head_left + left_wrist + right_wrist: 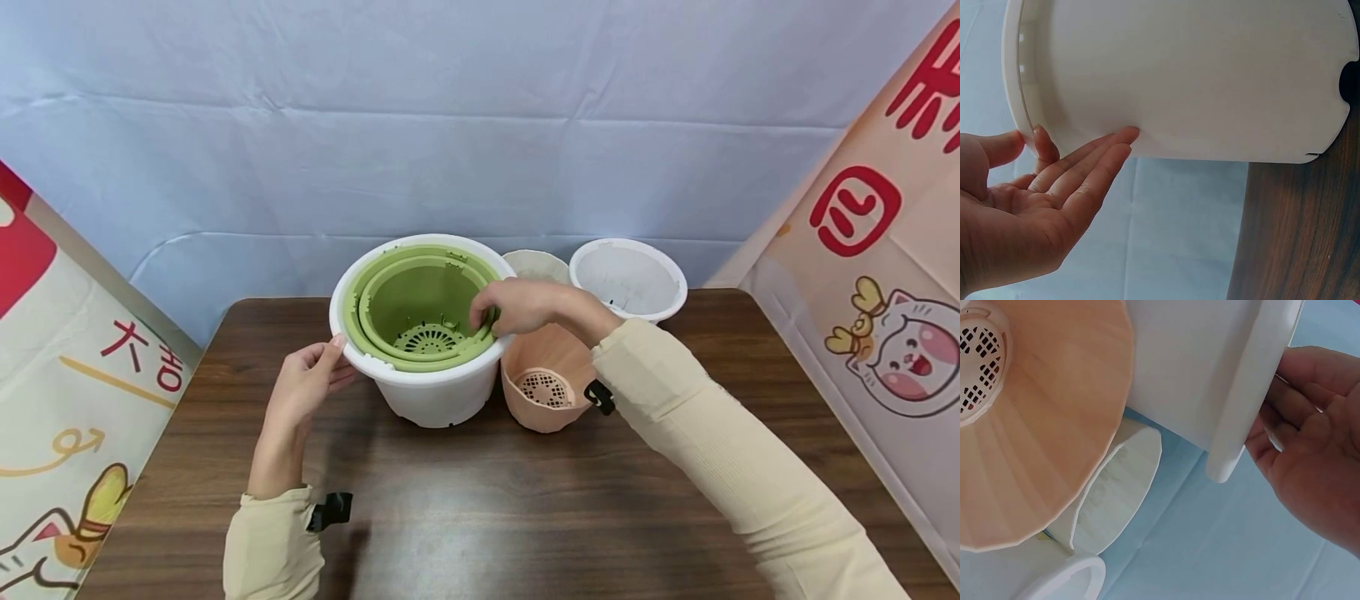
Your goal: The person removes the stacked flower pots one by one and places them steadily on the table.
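A large white flowerpot [438, 400] stands on the table with two green flowerpots nested inside it. The inner green pot [408, 300] has a slotted bottom and sits inside the wider outer green pot [351, 321]. At the left of the white pot, my left hand [307, 375] pinches its rim between thumb and index finger; in the left wrist view the other fingers [1094, 181] stretch along the outer wall. My right hand [521, 304] reaches over the white rim from the right, fingers curled at the inner green pot's rim. In the right wrist view, the white rim partly hides its fingertips.
Just right of the white pot, a peach flowerpot [536, 417] leans with its perforated bottom showing. Behind it are an off-white pot [536, 263] and another white pot [628, 271] tilted toward me. A pale blue cloth [420, 167] hangs behind the wooden table [465, 517].
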The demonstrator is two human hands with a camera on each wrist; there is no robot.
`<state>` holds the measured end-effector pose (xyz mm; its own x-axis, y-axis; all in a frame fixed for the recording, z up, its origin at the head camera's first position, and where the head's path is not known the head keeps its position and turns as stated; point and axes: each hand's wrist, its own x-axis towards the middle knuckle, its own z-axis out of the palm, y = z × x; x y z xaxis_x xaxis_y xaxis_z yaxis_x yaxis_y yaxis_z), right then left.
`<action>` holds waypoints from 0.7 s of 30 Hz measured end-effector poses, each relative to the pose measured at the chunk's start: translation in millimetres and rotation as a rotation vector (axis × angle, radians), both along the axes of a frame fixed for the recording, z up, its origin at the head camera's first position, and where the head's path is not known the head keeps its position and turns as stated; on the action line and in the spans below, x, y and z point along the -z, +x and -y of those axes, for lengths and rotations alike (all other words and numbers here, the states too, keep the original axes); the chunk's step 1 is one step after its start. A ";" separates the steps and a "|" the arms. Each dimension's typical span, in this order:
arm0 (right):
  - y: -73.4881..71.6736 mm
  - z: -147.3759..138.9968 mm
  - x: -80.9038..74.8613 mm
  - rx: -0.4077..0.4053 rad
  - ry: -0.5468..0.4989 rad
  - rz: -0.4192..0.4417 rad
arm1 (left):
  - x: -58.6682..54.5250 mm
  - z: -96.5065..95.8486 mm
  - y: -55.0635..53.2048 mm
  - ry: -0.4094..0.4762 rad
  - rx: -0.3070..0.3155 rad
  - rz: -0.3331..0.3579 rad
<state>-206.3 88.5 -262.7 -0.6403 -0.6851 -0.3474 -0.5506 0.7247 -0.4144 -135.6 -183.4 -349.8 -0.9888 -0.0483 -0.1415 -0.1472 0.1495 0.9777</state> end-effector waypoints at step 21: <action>-7.7 -6.9 -11.5 0.289 -0.004 -0.137 | -1.5 0.4 1.3 0.006 0.005 -0.007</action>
<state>-214.0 95.4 -251.3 -0.8495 -0.4688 -0.2422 -0.3727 0.8580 -0.3535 -134.3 -183.7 -348.3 -0.9899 -0.0430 -0.1351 -0.1399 0.1445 0.9796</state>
